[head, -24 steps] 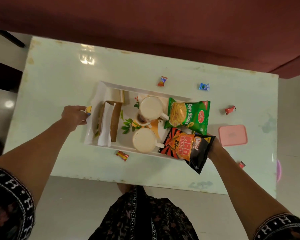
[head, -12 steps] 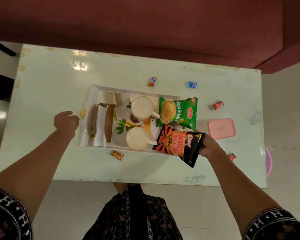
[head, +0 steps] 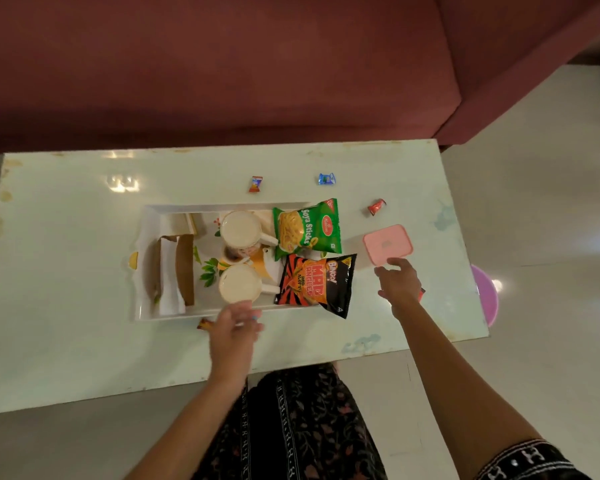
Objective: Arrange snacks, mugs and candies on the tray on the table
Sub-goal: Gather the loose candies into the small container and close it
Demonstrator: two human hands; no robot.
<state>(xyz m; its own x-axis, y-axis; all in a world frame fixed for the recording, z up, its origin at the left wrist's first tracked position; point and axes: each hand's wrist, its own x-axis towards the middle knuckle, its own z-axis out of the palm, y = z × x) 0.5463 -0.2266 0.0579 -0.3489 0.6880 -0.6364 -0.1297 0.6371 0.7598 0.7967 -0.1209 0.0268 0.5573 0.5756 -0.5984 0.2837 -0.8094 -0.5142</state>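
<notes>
A white tray (head: pixel 146 313) sits mid-table. It holds two cream mugs (head: pixel 240 229) (head: pixel 240 285), a brown paper packet (head: pixel 174 271), a green Soya Sticks bag (head: pixel 307 227) and a black-orange Bingo bag (head: pixel 317 284) that overhangs the tray's right rim. Wrapped candies lie loose on the table: orange-red (head: pixel 255 184), blue (head: pixel 326 178), red (head: pixel 376 206). A yellow-red candy (head: pixel 204 324) peeks out by my left hand (head: pixel 234 329), which hovers with spread fingers at the tray's front edge. My right hand (head: pixel 399 280) is open, fingers near the pink box (head: pixel 388 244), with a red candy partly hidden behind it.
The pale green table (head: pixel 66 271) ends close to my body at the front. A maroon sofa (head: pixel 222 64) runs along the far side. A yellow piece (head: pixel 133 260) lies left of the tray. A purple round object (head: pixel 485 296) sits on the floor at the right.
My left hand has moved from the tray's left side to its front edge. My right hand has let go of the Bingo bag and shifted right toward the pink box.
</notes>
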